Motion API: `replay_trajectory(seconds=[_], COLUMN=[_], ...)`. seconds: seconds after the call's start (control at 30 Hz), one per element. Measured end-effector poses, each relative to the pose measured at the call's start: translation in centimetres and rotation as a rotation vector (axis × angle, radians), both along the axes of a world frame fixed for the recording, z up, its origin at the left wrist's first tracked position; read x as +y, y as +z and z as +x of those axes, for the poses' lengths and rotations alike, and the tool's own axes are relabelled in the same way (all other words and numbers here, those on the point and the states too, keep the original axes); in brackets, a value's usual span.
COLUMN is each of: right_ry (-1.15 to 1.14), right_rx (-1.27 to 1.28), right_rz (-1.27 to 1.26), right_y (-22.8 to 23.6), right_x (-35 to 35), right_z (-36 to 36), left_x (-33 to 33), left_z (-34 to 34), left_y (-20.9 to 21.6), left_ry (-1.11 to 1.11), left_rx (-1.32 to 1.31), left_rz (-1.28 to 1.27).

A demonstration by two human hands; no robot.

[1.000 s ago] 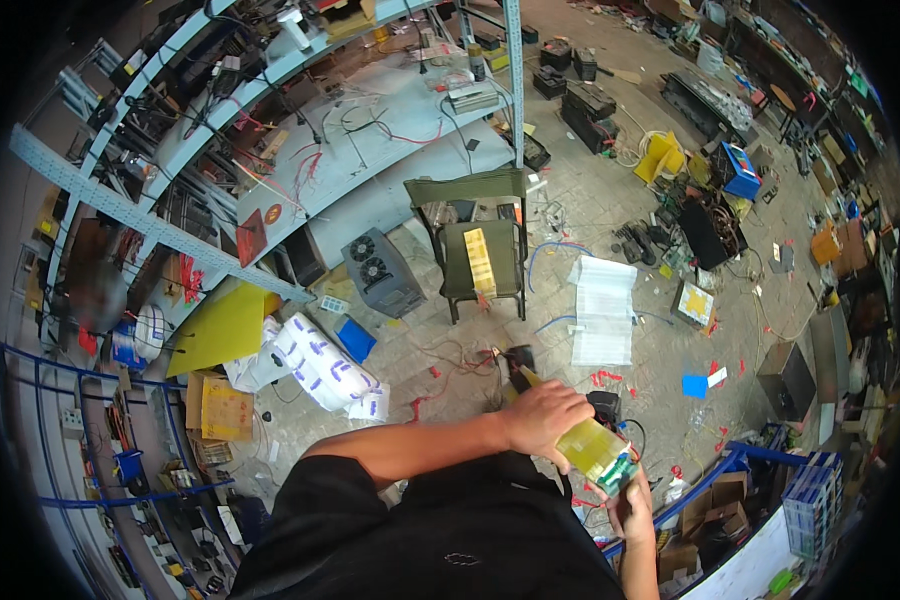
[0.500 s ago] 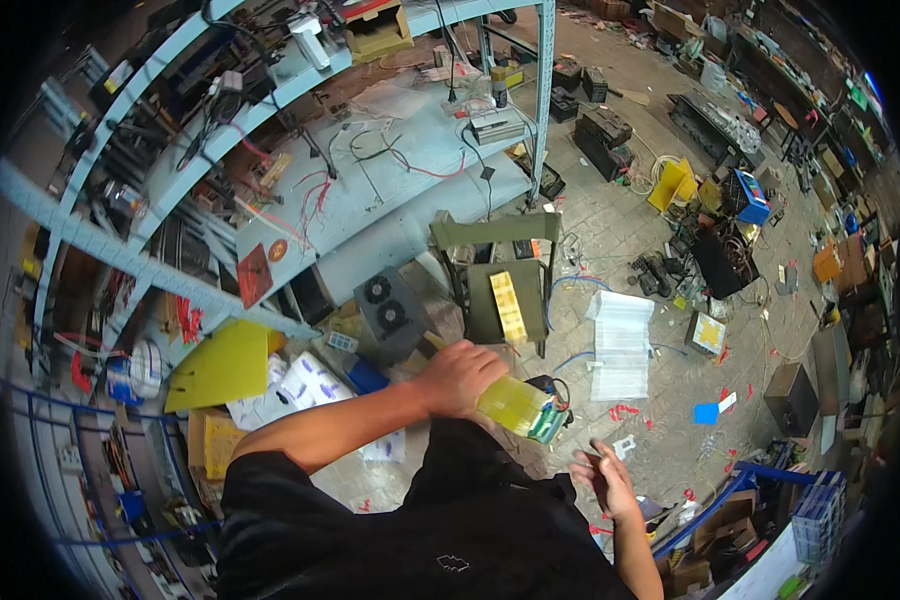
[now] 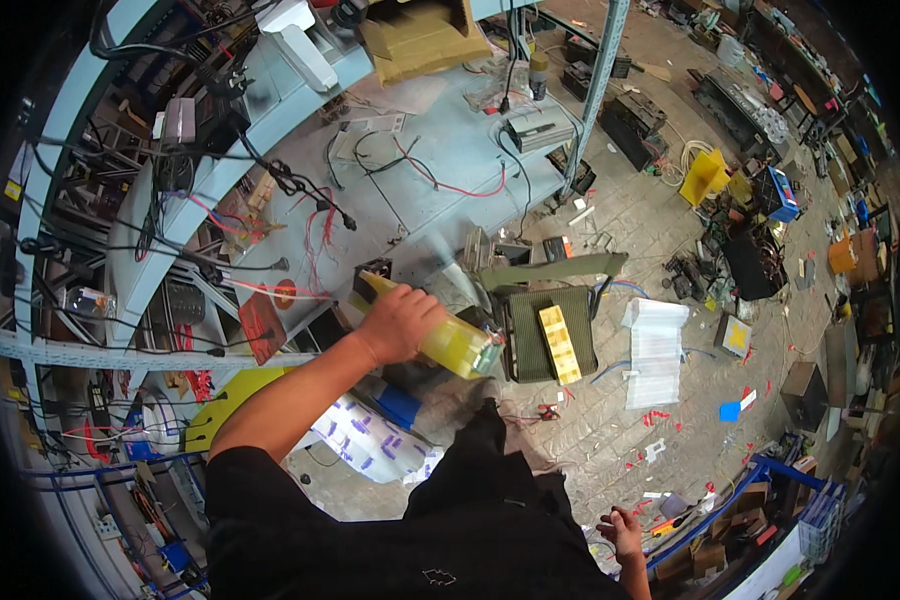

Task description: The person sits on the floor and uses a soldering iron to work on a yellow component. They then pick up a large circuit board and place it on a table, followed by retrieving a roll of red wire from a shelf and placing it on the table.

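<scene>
My left hand [image 3: 403, 322] is wrapped over the top of a yellow-wrapped battery pack [image 3: 456, 347], holding it in the air at a tilt. The pack's right end shows a green circuit board and some wires; its far end sticks out past my fingers toward the workbench. My right hand [image 3: 625, 532] hangs low at the right, its fingers loosely curled and apart, with nothing visible in it. Just right of the pack stands a folding chair [image 3: 526, 352] with a dark green seat and a cloth back strip. A long yellow block [image 3: 560, 345] lies on that seat.
A pale blue metal workbench [image 3: 425, 210] with loose wires stands ahead, and a shelf post [image 3: 598, 95] rises at its right corner. Black cables [image 3: 290, 180] hang at the left. White foam sheet [image 3: 655, 352] and red scraps lie on the floor. A blue-railed rack [image 3: 710, 515] is at lower right.
My left hand has carried the battery pack left and forward, closer to the workbench. My right hand has dropped lower. The view has shifted toward the workbench and shelves.
</scene>
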State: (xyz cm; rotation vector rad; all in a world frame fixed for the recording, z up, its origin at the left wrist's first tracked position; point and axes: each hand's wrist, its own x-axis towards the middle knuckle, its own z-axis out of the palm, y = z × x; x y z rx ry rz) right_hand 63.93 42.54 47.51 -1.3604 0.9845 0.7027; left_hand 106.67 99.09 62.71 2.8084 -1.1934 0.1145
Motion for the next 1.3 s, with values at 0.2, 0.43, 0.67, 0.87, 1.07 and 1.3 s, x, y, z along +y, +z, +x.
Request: replay_trajectory(seconds=[0.2,0.43,0.67,0.87,1.07,1.3], right_ry=[-0.086,-0.059,0.017,0.106,0.134,0.162], right_rx=[-0.038,-0.001,-0.001,0.041,0.014,0.095], right_rz=[-0.029,-0.057,-0.061,-0.046,-0.112,-0.194], right_y=[-0.4,-0.9,2.1,2.7,4.6,5.7], right_x=[1.9,3.3,7.3,7.3,8.4,8.1], right_z=[2.4,1.0,2.8,4.3,6.2,6.6], left_x=[8.1,14.2,17.1,18.6,18.9,18.4], left_z=[6.8,11.7,15.2,19.6,22.8,24.4], left_y=[-4.6,-8.4,-11.7,-14.6,-15.8,-17.8], left_ry=[0.137,0.247,0.363,0.46,0.443,0.497], left_rx=[-0.089,-0.05,0.008,-0.096,-0.049,0.006], left_rz=[0.092,0.1,0.055,0.111,0.127,0.11])
